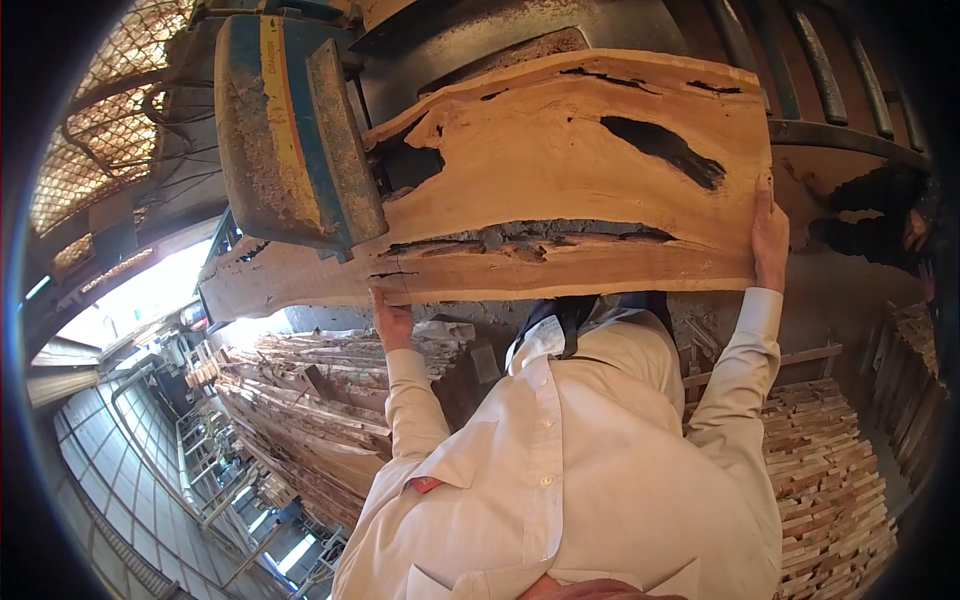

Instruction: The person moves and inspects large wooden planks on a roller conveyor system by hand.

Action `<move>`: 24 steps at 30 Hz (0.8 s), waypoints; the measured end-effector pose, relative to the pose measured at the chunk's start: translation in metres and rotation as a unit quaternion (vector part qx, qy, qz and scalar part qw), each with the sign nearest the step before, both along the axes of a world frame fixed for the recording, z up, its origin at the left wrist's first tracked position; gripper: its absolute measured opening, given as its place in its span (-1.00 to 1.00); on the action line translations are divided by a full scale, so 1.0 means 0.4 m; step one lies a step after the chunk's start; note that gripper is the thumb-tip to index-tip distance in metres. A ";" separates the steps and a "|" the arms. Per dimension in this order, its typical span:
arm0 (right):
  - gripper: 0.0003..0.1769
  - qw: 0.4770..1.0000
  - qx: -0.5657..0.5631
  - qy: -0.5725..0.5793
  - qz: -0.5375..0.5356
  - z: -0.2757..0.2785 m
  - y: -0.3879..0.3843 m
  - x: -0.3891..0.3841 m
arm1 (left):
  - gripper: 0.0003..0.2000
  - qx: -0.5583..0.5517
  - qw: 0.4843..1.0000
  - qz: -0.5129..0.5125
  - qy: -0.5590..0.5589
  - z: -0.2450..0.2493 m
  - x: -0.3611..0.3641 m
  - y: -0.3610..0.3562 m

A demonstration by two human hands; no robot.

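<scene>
A long wood slab (560,180) with wavy edges, dark holes and a long split lies across a machine, its left part running beneath a blue-green guard (292,140). At its near edge, just right of the guard, my left hand (393,322) is closed on the slab, a fingertip showing by a small crack. My right hand (770,240) grips the right end of the slab, with the rest of its fingers partly hidden at the edge. A yellow strip marked DANGER (275,90) runs down the dusty guard.
Metal rollers (820,70) stand at the upper right. A person's hand (915,230) and dark clothing show at the right edge. Stacked timber (300,400) lies at lower left, cut wood strips (825,480) at lower right. Wire mesh (105,110) is at upper left.
</scene>
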State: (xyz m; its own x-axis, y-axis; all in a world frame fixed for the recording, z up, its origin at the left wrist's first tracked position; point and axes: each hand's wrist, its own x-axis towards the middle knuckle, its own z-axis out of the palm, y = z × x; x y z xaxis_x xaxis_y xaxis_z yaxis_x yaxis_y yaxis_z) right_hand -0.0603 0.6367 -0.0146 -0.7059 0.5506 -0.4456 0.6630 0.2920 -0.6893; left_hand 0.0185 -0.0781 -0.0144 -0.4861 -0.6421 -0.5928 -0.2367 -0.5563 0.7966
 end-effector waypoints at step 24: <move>0.09 0.997 -0.029 0.031 0.060 0.024 0.013 0.001 | -0.50 -0.055 0.996 -0.015 0.063 -0.028 0.008 0.016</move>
